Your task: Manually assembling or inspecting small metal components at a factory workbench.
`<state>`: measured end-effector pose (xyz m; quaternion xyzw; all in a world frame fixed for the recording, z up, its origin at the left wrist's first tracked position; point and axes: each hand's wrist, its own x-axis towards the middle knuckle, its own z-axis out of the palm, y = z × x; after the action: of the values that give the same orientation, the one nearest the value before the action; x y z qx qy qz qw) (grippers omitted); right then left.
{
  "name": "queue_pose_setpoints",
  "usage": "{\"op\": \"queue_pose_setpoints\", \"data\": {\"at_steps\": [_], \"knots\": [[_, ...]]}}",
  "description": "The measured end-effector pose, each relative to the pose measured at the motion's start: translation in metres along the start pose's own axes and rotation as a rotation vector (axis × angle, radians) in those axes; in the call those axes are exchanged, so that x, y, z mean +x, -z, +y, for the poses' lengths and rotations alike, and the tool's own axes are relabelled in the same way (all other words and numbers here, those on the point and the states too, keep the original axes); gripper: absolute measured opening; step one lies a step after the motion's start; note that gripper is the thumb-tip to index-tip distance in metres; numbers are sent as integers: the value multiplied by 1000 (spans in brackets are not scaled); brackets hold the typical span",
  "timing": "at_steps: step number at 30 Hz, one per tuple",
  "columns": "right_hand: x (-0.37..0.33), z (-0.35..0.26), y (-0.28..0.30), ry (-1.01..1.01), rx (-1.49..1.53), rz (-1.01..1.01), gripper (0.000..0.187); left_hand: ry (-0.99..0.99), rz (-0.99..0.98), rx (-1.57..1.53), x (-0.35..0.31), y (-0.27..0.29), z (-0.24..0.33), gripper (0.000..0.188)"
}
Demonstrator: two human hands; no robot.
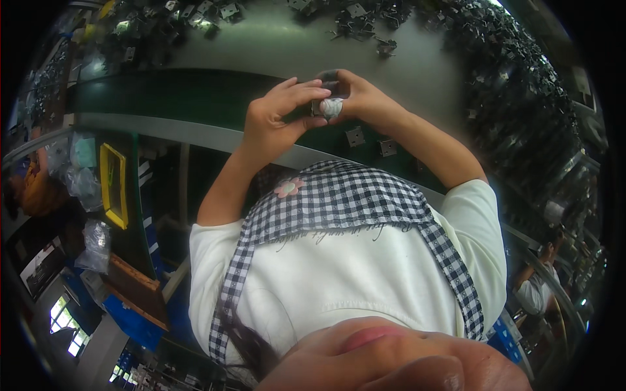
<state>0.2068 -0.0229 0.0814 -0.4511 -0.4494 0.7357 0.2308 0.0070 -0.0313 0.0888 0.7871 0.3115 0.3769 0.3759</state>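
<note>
My left hand [277, 117] and my right hand [368, 101] meet over the near edge of the work table. Their fingers close from both sides around a small metal part [316, 108], which they mostly hide. A crumpled whitish wrap [332, 107] shows at my right thumb; whether it is tape or a cloth scrap I cannot make out. Dark grey coverings sit on fingertips of my right hand. Just below that hand, a square metal piece with holes [355, 136] and a second metal piece [387, 148] lie on the green surface.
Heaps of small metal parts [508, 72] cover the table's right side, with more parts [215, 13] along the far side. A pale rail [163, 128] runs along the near edge. To the left are a yellow frame [114, 186], plastic bags [96, 244] and a blue bin [134, 322]. Another person [538, 290] is at far right.
</note>
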Motion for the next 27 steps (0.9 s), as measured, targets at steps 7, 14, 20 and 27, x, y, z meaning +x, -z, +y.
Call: {"op": "queue_pose_setpoints", "data": {"at_steps": [7, 14, 20, 27], "knots": [[-1, 1, -10, 49, 162, -134, 36, -19, 219, 306, -9, -21, 18, 55], [17, -9, 41, 207, -944, 16, 25, 323, 16, 550, -19, -36, -7, 47], [48, -35, 92, 679, -1745, 425, 18, 560, -400, 685, -17, -31, -16, 50], [46, -27, 89, 708, -1315, 695, 16, 111, 141, 499, -21, -24, -24, 21]]}}
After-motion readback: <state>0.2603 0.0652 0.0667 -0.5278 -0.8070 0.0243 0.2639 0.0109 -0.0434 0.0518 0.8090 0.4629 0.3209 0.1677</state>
